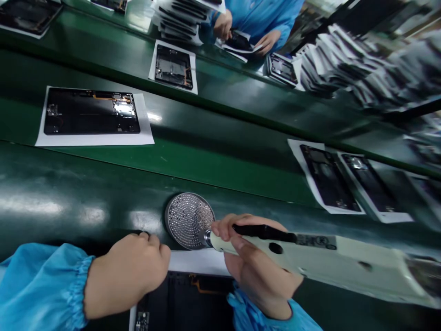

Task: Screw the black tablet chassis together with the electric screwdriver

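- Your right hand [262, 276] is closed around the front of the screwdriver [330, 257], fingers wrapped just behind the metal nose and pressed together. That narrow neck looks like the right place to hold it.
- Your screwdriver looks stiff, cream-coloured plastic with a black strip and a round dark button. It's probably light, but its long body may feel tail-heavy, and the smooth casing could slip in a bare hand.
- Its metal nose sits right at the edge of the tray [167, 220], pointing over the studded surface. Whether the tip is touching is hard to tell.
- Your left hand [127, 276] is curled into a loose fist beside the tray. Its fingertips rest on something dark that's too hidden to name.
- Your tray is round and metal, crowded with small screws. It looks rigid, but is best steadied by its rim.
- Below your hands, a black panel [186, 301] lies on a white sheet [196, 262]. It looks thin and easily scratched, so take it by the edges.
- Farther along the green belt [223, 165], more panels [91, 110] lie on sheets.
- Beyond that, a co-worker's hands [241, 34] hold another panel, beside stacked sheets [344, 69].
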A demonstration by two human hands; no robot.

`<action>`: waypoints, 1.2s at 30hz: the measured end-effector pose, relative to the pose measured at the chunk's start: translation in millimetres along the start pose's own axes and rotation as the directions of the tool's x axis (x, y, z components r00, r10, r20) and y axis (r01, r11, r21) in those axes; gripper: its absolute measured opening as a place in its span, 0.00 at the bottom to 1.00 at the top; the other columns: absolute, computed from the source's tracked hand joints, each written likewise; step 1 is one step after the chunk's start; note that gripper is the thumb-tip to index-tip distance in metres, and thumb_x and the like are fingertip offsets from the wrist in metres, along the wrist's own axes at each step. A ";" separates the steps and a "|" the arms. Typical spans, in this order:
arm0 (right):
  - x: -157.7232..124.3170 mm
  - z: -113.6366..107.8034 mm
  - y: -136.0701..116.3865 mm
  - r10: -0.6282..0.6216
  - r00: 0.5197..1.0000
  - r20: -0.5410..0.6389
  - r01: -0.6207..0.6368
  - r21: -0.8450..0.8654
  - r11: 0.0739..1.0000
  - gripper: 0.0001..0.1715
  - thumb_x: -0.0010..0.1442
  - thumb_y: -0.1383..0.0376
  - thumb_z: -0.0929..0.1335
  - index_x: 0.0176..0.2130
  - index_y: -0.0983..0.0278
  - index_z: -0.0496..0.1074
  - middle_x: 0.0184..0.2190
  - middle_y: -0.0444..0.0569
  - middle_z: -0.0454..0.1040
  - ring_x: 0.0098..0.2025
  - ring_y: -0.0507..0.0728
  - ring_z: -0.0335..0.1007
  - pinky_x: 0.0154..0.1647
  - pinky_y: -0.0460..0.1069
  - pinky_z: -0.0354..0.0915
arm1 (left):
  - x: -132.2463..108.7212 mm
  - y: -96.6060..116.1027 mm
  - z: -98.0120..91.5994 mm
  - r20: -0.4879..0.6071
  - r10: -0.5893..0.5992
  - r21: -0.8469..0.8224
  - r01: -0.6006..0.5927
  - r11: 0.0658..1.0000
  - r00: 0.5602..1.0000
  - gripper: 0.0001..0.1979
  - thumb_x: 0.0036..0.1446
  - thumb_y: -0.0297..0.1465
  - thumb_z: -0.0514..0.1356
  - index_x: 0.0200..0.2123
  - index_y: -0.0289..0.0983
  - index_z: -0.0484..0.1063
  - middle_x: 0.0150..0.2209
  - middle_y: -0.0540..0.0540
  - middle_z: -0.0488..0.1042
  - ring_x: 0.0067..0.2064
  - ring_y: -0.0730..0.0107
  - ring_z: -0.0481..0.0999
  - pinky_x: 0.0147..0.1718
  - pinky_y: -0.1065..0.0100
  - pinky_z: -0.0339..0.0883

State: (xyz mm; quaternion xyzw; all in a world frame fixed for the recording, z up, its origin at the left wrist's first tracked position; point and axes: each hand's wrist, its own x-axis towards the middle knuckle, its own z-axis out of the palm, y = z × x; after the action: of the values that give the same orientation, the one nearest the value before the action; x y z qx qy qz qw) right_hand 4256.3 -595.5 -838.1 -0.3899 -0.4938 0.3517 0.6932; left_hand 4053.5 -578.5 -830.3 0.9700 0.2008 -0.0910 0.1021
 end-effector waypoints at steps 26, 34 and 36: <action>-3.7 -8.6 -7.3 0.007 0.999 -0.051 -0.012 -0.098 0.995 0.09 0.56 0.67 0.75 0.40 0.58 0.79 0.24 0.45 0.70 0.29 0.54 0.66 0.32 0.53 0.69 | 26.6 -42.9 12.9 0.018 0.014 0.041 -0.015 0.999 1.000 0.14 0.48 0.12 0.54 0.36 0.33 0.66 0.35 0.40 0.75 0.35 0.57 0.76 0.30 0.62 0.71; 3.6 -6.7 10.0 -0.051 0.996 -0.073 0.047 -0.047 0.998 0.08 0.55 0.67 0.75 0.38 0.59 0.80 0.26 0.46 0.72 0.29 0.55 0.69 0.31 0.54 0.71 | 26.0 -64.3 28.1 -0.070 -0.039 0.133 0.048 0.990 0.997 0.15 0.46 0.12 0.53 0.34 0.34 0.66 0.34 0.44 0.72 0.33 0.63 0.71 0.31 0.66 0.66; 4.1 -4.9 10.0 -0.049 0.995 -0.085 0.047 -0.025 0.999 0.08 0.55 0.67 0.75 0.38 0.59 0.80 0.26 0.46 0.72 0.29 0.55 0.69 0.31 0.54 0.71 | 23.5 -64.8 31.6 -0.133 -0.064 0.171 0.087 0.982 0.989 0.13 0.48 0.12 0.52 0.33 0.34 0.65 0.33 0.44 0.71 0.33 0.62 0.70 0.31 0.64 0.66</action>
State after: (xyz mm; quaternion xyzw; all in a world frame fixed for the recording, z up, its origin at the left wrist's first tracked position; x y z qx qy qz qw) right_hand 4261.1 -588.4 -846.3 -0.4007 -0.4767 0.3123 0.7174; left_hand 4043.9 -519.0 -876.3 0.9707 0.2348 -0.0505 -0.0005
